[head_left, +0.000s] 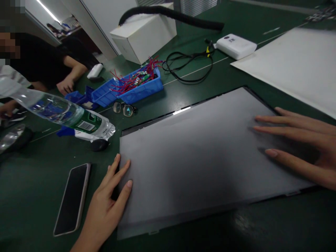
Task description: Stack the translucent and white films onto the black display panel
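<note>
A smooth grey sheet lies over a flat panel with a thin black frame that shows along its far and right edges. Small tabs stick out on the sheet's near edge. At its left edge rests my left hand, fingers stretched and apart, fingertips touching the sheet. My right hand is spread over the right end, slightly blurred; whether all its fingertips touch the surface I cannot tell. Neither hand is closed around anything. Left of my left hand lies a phone with a dark screen.
A water bottle, glasses and a blue bin of red wires stand beyond the panel. Farther back are a white box, black cable, white device and white board. Another person sits at left.
</note>
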{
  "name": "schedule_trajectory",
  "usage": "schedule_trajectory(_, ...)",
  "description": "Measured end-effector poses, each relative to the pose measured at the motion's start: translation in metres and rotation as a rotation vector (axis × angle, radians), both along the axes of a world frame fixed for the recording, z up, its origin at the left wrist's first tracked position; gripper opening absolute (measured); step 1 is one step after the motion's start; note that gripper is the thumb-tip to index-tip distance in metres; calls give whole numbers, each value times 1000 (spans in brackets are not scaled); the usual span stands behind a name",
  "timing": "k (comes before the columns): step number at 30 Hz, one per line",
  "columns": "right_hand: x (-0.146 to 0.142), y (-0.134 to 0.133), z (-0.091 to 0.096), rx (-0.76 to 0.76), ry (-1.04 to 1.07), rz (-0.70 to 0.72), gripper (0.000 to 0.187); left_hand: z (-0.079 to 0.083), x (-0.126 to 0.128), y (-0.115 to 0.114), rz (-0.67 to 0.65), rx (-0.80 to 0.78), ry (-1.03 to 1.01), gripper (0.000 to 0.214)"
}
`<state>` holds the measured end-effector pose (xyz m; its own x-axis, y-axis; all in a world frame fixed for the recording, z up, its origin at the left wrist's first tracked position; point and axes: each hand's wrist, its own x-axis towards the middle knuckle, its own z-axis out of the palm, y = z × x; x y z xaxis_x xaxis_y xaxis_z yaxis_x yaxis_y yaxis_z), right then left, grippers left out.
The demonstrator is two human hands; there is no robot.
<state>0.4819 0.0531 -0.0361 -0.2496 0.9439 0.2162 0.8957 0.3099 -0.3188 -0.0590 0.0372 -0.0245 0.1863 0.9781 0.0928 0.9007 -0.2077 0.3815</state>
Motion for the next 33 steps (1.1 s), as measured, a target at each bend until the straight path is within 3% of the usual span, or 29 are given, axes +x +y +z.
schedule_trajectory(3,3,-1,-2,8,-64,129,59,0,0,0,28,2,-22,49)
schedule_trajectory(6,4,-2,-6,-25,-115,171,67,-1,1,1,-21,16,7,53)
schedule_trajectory(11,2,-3,-12,7,-109,164,71,-1,1,1,-103,44,75,61)
schedule_trajectory(18,3,-1,-16,8,-174,155,80,1,1,1,-108,43,92,61)
schedule_trajectory(33,3,0,-9,-8,-143,133,74,0,2,1,-97,32,88,60)
